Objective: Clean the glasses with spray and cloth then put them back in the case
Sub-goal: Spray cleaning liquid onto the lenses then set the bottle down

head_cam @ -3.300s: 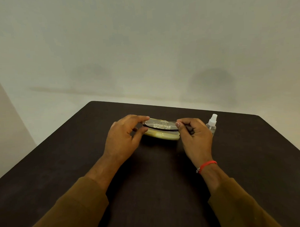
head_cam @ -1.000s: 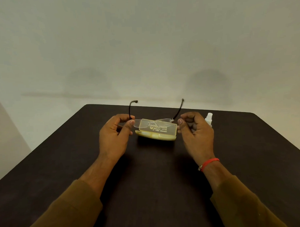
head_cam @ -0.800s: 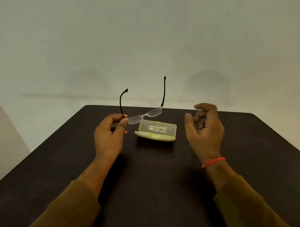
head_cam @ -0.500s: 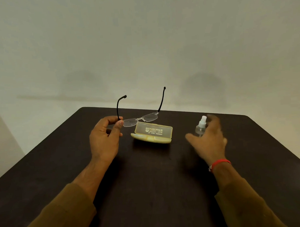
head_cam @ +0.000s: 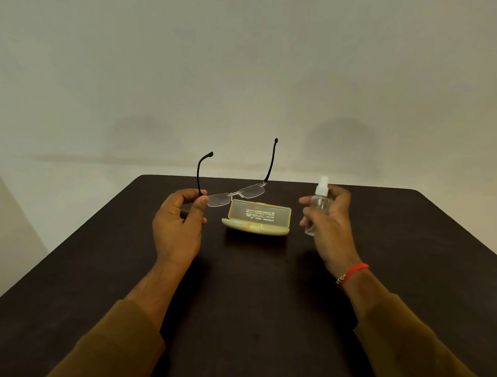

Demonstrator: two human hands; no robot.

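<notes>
My left hand point(head_cam: 179, 227) pinches the rimless glasses point(head_cam: 236, 193) at the left hinge and holds them in the air above the table, both black temple arms unfolded and pointing up and away. The yellowish translucent case point(head_cam: 257, 218) lies open on the table between my hands, just below the lenses. My right hand point(head_cam: 329, 225) is wrapped around the small clear spray bottle point(head_cam: 318, 198), which is upright with its white nozzle at the top, to the right of the case. No cloth is in view.
A dark brown table point(head_cam: 245, 287) fills the lower half of the view, with its far edge near a plain pale wall point(head_cam: 237, 76). A red band sits on my right wrist point(head_cam: 354, 272).
Both hands took the glasses out of the case and unfolded them. My right hand then let go, reached right to the spray bottle and closed around it. My left hand kept the glasses.
</notes>
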